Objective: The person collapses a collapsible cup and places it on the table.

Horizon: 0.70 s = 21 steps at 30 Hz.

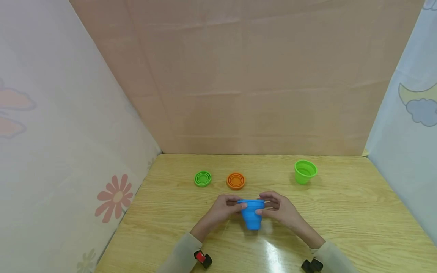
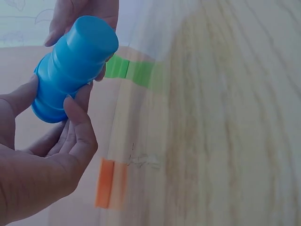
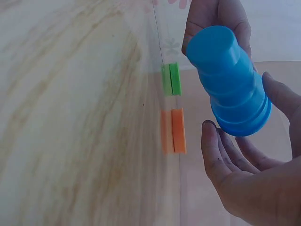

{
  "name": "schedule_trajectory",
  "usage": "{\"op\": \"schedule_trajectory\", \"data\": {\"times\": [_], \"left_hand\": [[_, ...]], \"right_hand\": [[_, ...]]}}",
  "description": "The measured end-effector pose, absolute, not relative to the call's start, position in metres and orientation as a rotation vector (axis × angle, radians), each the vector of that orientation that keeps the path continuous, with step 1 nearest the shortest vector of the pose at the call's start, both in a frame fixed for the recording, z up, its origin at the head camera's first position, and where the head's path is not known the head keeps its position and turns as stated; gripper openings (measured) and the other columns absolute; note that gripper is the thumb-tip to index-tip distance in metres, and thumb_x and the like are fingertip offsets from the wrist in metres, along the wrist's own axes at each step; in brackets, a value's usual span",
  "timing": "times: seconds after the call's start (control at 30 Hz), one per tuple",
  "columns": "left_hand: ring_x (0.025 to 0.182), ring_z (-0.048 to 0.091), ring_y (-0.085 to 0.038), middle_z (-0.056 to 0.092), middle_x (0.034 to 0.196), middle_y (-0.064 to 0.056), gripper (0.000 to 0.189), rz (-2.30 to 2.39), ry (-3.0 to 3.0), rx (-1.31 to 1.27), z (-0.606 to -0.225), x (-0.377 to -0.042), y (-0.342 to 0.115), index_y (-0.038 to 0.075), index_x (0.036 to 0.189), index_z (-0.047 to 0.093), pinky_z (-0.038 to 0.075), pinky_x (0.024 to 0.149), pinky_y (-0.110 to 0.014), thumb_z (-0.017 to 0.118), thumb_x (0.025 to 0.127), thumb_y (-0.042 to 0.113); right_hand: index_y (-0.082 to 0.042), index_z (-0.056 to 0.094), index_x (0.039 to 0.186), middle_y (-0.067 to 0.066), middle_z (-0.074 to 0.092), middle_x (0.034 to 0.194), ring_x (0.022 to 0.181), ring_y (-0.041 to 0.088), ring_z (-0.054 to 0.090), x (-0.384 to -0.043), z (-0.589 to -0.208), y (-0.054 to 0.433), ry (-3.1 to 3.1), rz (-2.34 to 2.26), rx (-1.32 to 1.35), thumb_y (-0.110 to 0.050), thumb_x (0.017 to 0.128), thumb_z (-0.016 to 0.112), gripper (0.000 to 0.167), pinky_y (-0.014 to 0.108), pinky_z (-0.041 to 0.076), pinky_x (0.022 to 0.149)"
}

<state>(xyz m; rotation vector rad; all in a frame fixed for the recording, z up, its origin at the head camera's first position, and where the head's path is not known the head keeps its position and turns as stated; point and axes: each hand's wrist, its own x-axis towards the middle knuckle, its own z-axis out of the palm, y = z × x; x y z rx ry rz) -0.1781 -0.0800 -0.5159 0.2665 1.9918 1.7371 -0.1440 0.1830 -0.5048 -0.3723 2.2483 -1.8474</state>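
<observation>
A blue collapsible cup (image 1: 252,214), drawn out to its full stepped height, is held rim-up just over the table. My left hand (image 1: 222,208) grips it near the rim, thumb on the front and fingers bent around the side, as the left wrist view shows. On the opposite side, my right hand (image 1: 280,209) touches the cup with its thumb. Its relaxed fingers (image 3: 214,153) curve beside the rim, and a gap shows between them and the cup in the right wrist view.
Behind my hands, a flattened green collapsible cup (image 1: 203,178) and a flattened orange one (image 1: 236,181) lie on the wooden table (image 1: 164,212). An expanded green cup (image 1: 305,172) stands at the back right. A brown panel (image 1: 246,83) borders the table's far edge.
</observation>
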Motion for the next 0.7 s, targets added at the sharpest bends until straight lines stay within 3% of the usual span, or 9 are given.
{"op": "schedule_trajectory", "data": {"times": [0.27, 0.53, 0.7], "left_hand": [[0.102, 0.076, -0.02, 0.078, 0.117, -0.013, 0.048, 1.734, 1.96, 0.208, -0.5166, -0.1788, -0.0806, 0.0, 0.127, 0.072, 0.067, 0.09, -0.038, 0.078, 0.096, 0.036], [0.093, 0.075, -0.016, 0.079, 0.107, -0.01, 0.04, 1.732, 1.947, 0.18, -0.5203, -0.1783, -0.0799, -0.001, 0.117, 0.075, 0.067, 0.087, -0.035, 0.077, 0.098, 0.034], [0.091, 0.075, -0.016, 0.078, 0.104, -0.008, 0.041, 1.688, 1.968, 0.2, -0.5207, -0.1783, -0.0799, 0.0, 0.114, 0.076, 0.067, 0.088, -0.035, 0.074, 0.1, 0.038]], "right_hand": [[0.005, 0.056, 0.142, 0.026, 0.063, 0.141, 0.12, 0.031, 0.07, -0.1456, -0.5096, 0.1821, 2.272, -1.818, -0.339, -0.02, 0.092, 0.082, 0.062, 0.023, 0.062, 0.093], [-0.001, 0.071, 0.124, 0.019, 0.075, 0.121, 0.107, 0.018, 0.074, -0.1464, -0.5089, 0.1805, 2.326, -1.772, -0.351, -0.023, 0.095, 0.08, 0.037, 0.02, 0.061, 0.09], [0.0, 0.072, 0.121, 0.02, 0.076, 0.118, 0.104, 0.016, 0.075, -0.1458, -0.5092, 0.1802, 2.317, -1.77, -0.365, -0.024, 0.096, 0.079, 0.036, 0.021, 0.061, 0.088]]}}
